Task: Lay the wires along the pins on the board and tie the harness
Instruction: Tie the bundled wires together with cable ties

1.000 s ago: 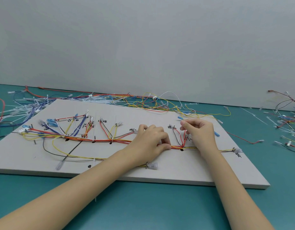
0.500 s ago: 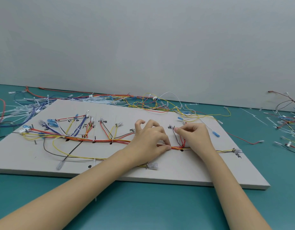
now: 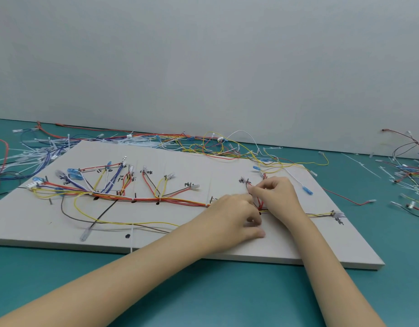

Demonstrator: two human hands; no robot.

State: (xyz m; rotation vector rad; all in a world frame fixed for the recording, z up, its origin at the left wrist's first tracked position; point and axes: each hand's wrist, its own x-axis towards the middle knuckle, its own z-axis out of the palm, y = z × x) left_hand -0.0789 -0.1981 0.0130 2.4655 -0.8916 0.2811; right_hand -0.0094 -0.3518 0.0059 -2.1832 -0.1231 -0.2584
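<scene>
my left hand (image 3: 234,217) rests curled over the main wire bundle (image 3: 175,199) on the white board (image 3: 286,246), and my right hand (image 3: 275,197) pinches the red branch wires (image 3: 259,202) where they join it. a cable tie may be under my fingers; i can't tell. i should hold the strands flat and together, then cinch right at the junction.

Harness (image 3: 142,198) on board (image 3: 227,175)
</scene>
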